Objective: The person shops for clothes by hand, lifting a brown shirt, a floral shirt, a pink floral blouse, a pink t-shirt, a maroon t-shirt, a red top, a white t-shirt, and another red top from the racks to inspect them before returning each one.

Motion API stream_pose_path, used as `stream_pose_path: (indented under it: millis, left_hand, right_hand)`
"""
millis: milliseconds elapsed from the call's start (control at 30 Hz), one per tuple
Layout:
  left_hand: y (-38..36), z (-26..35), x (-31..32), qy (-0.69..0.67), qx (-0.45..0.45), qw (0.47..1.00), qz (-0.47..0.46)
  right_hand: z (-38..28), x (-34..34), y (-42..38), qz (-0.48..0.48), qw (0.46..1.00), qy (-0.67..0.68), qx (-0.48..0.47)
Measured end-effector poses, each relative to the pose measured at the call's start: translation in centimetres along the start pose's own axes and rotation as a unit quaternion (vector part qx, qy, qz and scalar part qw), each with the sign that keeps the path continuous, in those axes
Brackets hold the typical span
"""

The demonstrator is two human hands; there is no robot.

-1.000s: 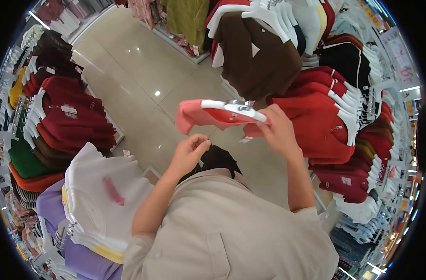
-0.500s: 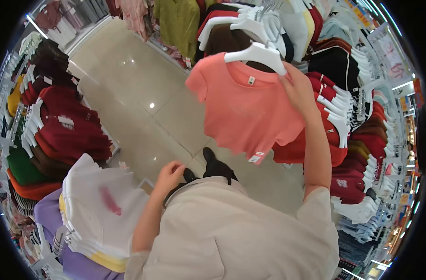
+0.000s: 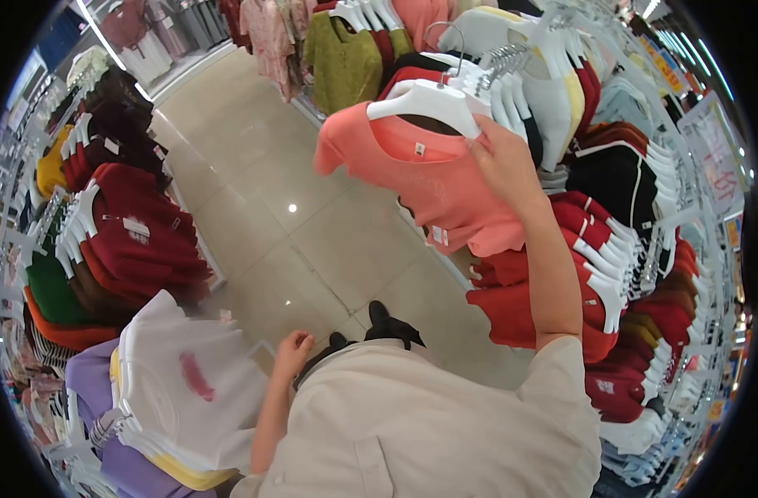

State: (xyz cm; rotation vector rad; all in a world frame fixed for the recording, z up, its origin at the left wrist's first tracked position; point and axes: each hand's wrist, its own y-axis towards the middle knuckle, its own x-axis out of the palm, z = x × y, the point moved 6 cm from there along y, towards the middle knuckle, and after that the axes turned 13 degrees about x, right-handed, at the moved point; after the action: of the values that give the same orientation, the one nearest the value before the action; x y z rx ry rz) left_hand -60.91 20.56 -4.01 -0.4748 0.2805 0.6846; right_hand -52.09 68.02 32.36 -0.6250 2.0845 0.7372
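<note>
My right hand (image 3: 507,162) grips one shoulder of a white hanger (image 3: 424,106) together with the neckline of the coral short-sleeved T-shirt (image 3: 433,187) hung on it. The hanger's metal hook points up, free in the air beside the rack's rail. A white tag dangles at the shirt's lower hem, which is bunched and tilted toward my forearm. Low by my waist, my left hand (image 3: 292,352) hangs with loosely curled fingers and nothing in it. Nearest to it is a white T-shirt with a pink mark (image 3: 192,373), on the rack at lower left.
Red tops (image 3: 511,299) on white hangers line the rack at right, below the coral shirt. Behind it hang grey and black tops. Maroon shirts (image 3: 142,232) fill the left rack. Between the racks runs a tiled aisle (image 3: 287,232), where my shoes (image 3: 380,315) show. Olive tops (image 3: 341,62) hang at the far end.
My right hand has moved the coral T-shirt slightly left and up toward the rail, and its lower part has folded up. The hook now shows upright. My left hand has dropped a little.
</note>
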Motion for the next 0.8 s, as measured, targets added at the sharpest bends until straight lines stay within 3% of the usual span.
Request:
stream_pose_path:
  millis: [133,200,267,300,467,600,667,800]
  left_hand:
    - [-0.5,-0.7,-1.7,0.095,0.004,0.995,-0.006]
    - [-0.6,-1.4,-2.9,0.115,-0.004,0.993,-0.002]
    - [-1.3,-4.4,-3.9,0.098,-0.023,0.995,0.015]
    - [-2.0,-6.0,-4.1,0.088,-0.034,0.995,0.023]
    - [-4.5,-12.3,-6.0,0.064,-0.077,0.993,0.064]
    - [-4.6,-13.9,-7.5,0.045,-0.096,0.991,0.084]
    - [-3.2,-14.2,-8.4,0.031,-0.100,0.989,0.106]
    - [0.8,-15.2,-10.0,0.004,-0.110,0.983,0.144]
  right_hand:
    - [-2.4,1.6,3.2,0.039,0.997,-0.009,-0.060]
    - [-3.5,2.6,4.5,0.005,0.999,-0.007,-0.032]
    - [-4.8,3.9,6.0,-0.008,0.999,0.012,-0.043]
    - [-5.5,4.7,6.6,-0.062,0.998,0.025,0.005]
    - [-8.4,10.3,9.3,-0.087,0.995,0.021,-0.050]
    - [-11.4,14.3,11.9,-0.089,0.995,-0.002,-0.053]
    - [-12.4,16.5,14.9,-0.067,0.994,-0.014,-0.085]
    - [-13.9,20.4,21.9,-0.088,0.994,-0.036,-0.060]
